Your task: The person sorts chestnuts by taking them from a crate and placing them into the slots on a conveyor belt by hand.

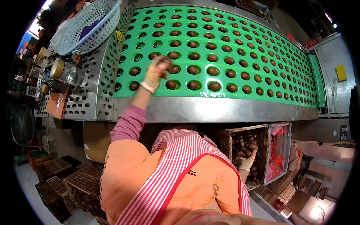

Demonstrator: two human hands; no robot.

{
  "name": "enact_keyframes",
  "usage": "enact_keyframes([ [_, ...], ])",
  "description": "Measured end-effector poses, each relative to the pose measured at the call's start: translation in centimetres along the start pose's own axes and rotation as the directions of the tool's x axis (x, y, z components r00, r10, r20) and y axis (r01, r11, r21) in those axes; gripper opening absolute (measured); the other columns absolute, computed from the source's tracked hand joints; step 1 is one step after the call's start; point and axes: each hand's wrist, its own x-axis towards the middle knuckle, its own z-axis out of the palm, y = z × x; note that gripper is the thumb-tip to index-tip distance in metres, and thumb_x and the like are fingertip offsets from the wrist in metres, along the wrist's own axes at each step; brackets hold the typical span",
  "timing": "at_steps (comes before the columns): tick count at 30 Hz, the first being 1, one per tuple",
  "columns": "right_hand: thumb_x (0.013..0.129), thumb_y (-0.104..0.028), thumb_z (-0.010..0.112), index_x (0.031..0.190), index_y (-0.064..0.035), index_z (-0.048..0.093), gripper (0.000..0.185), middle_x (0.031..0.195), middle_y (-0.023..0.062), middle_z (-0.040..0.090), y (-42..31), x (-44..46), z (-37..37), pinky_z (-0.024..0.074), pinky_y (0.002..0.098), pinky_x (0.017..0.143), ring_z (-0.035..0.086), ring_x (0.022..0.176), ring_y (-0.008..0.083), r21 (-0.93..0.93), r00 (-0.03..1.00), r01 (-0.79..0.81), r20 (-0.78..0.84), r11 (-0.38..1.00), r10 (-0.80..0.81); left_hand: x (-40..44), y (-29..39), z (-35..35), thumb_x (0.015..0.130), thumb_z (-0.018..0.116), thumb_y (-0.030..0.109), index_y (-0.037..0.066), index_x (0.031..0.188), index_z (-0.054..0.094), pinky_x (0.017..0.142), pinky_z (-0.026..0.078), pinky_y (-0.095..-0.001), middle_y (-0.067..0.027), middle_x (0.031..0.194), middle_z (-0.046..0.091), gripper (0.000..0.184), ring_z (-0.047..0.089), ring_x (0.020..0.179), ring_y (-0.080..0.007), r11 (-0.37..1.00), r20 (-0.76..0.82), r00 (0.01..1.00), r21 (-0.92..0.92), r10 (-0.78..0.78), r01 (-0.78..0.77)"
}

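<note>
Over the green belt [221, 78], my left hand [160, 69] wears a pale glove and is near the belt's left part. Its fingers are blurred and curled together, and what they hold, if anything, cannot be made out. Rows of oval pockets run along the belt, most with a round brown nut [194, 85] in them; several pockets at the far left have none. Down at the right, my right hand [247, 162], also gloved, reaches into a crate [227, 140] of brown nuts. Its fingers are among the nuts, partly hidden.
A light blue basket [90, 32] and a jar [58, 68] stand on the perforated metal surface [107, 71] at the left. A grey bin [288, 150] with red packets is beside the crate. The belt's metal edge [210, 108] runs before my body. Stacked crates [84, 183] are at lower left.
</note>
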Motion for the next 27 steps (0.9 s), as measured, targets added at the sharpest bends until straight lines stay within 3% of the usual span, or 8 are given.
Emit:
enact_keyframes([
  [5,0.080,-0.052,0.074,0.118,-0.0193,0.057,0.053,0.105,0.0004,0.062,2.5,0.5,8.5,0.0374,0.0217,0.049,0.057,0.076,0.0166,-0.138,0.983,0.010,0.180,0.990,0.015,5.9,-1.4,-13.7,0.084,0.072,0.035,0.010,0.126,0.050,0.050,0.042,-0.0274,-0.0036,0.095,0.059,0.053,0.057,0.071,-0.0164,0.970,-0.262,0.953,-0.226,-0.154,0.095],
  [11,0.079,-0.053,0.075,0.120,-0.0182,0.050,0.060,0.108,0.0007,0.054,6.2,-1.0,15.8,0.0398,0.0210,0.051,0.053,0.072,0.0137,-0.294,0.913,0.061,0.403,0.954,0.066,12.1,-0.8,-16.6,0.086,0.072,0.032,0.001,0.118,0.060,0.043,0.030,-0.0281,-0.0003,0.069,0.052,0.047,0.041,0.048,-0.0113,0.895,-0.372,0.920,0.357,-0.126,0.267],
  [13,0.076,-0.054,0.076,0.123,-0.0178,0.049,0.064,0.108,0.0002,0.053,7.0,-1.9,17.5,0.0410,0.0212,0.052,0.053,0.074,0.0135,-0.349,0.931,0.053,0.356,0.936,0.080,15.1,-0.6,-17.8,0.087,0.069,0.038,0.003,0.123,0.062,0.069,0.050,-0.0387,-0.0102,0.095,0.067,0.051,0.062,0.078,-0.0229,0.541,-0.347,0.936,0.799,0.057,0.263],
  [15,0.074,-0.055,0.077,0.124,-0.0172,0.049,0.068,0.108,-0.0003,0.053,8.0,-3.0,18.8,0.0419,0.0213,0.053,0.053,0.075,0.0133,-0.380,0.942,0.067,0.330,0.922,0.068,17.4,-0.8,-17.6,0.091,0.061,0.045,0.006,0.124,0.062,0.089,0.048,-0.0449,-0.0135,0.120,0.063,0.051,0.061,0.105,-0.0308,0.213,-0.448,0.893,0.869,-0.044,0.447],
  [18,0.072,-0.054,0.078,0.124,-0.0139,0.049,0.071,0.107,-0.0016,0.053,8.8,-4.3,19.7,0.0429,0.0209,0.054,0.053,0.075,0.0120,-0.401,0.944,0.118,0.330,0.908,0.024,19.4,-0.1,-16.3,0.095,0.052,0.047,0.010,0.122,0.062,0.089,0.047,-0.0470,-0.0153,0.126,0.058,0.047,0.057,0.108,-0.0367,0.134,-0.380,0.921,0.921,0.089,0.367],
  [22,0.072,-0.052,0.078,0.125,-0.0120,0.049,0.072,0.099,-0.0020,0.054,9.6,-4.4,19.8,0.0434,0.0221,0.053,0.053,0.069,0.0110,-0.473,0.931,0.162,0.364,0.866,0.025,22.6,-4.0,-13.9,0.095,0.048,0.043,0.013,0.106,0.063,0.086,0.047,-0.0476,-0.0174,0.108,0.060,0.035,0.057,0.097,-0.0406,0.349,0.026,0.925,0.922,0.380,-0.169],
  [25,0.072,-0.056,0.077,0.098,-0.0155,0.056,0.053,0.095,-0.0041,0.049,10.2,-6.3,22.8,0.0392,0.0223,0.055,0.047,0.075,0.0073,-0.541,0.959,0.127,0.282,0.831,0.037,21.5,-5.9,-11.2,0.093,0.054,0.035,0.018,0.114,0.059,0.096,0.042,-0.0511,-0.0100,0.123,0.055,0.028,0.049,0.116,-0.0337,0.075,0.118,0.988,0.989,0.103,-0.126],
  [27,0.073,-0.055,0.076,0.108,-0.0128,0.053,0.060,0.095,-0.0038,0.050,10.3,-6.7,22.8,0.0413,0.0230,0.057,0.047,0.073,0.0081,-0.506,0.954,0.170,0.301,0.846,-0.012,21.7,-6.1,-10.0,0.089,0.060,0.035,0.019,0.120,0.057,0.100,0.039,-0.0537,-0.0079,0.129,0.051,0.035,0.044,0.122,-0.0322,0.041,0.080,0.990,0.996,0.117,-0.085],
])
